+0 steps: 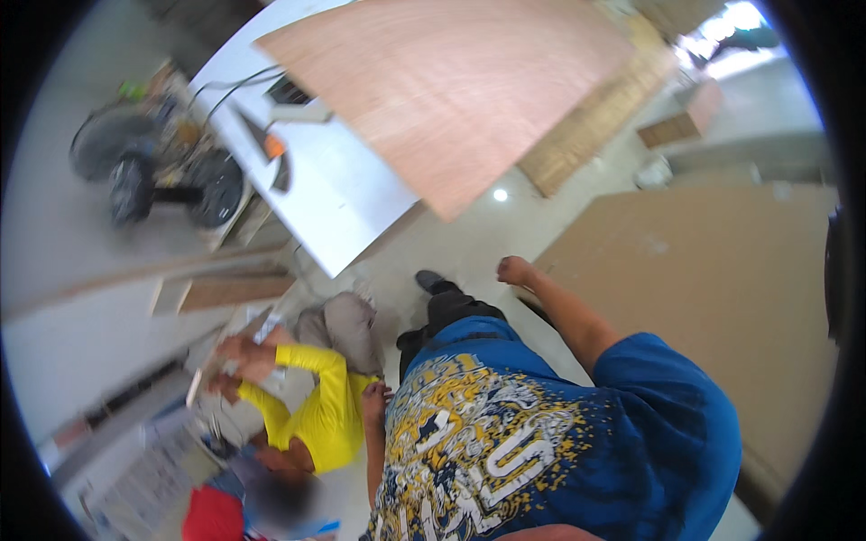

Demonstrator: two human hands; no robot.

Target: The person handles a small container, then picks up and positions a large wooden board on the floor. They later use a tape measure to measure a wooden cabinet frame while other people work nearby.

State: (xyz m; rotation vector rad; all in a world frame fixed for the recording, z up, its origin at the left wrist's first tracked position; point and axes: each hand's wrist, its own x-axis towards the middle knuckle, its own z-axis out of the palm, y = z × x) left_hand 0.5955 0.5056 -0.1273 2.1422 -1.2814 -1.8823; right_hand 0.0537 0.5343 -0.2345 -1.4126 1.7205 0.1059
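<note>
My right hand (515, 270) hangs beside the edge of a large brown board surface (704, 261), its fingers curled in with nothing seen in them. At my left side, my left hand (375, 402) is low next to a co-worker in a yellow top (329, 415). Its fingers look loosely curled, and no object shows there. Ahead lies a large plywood sheet (451, 81), resting on a white table (338, 207) with one corner sticking out past its edge. A handsaw (271, 149) with an orange and black handle rests on the table's left part.
Beneath the sheet's right side are rough wooden boards (577, 135). A wooden box (683, 117) stands farther right. Black wheel-like parts (171, 189) and a wooden piece (233, 292) are on the left. The co-worker holds a thin board (203, 377) in both hands.
</note>
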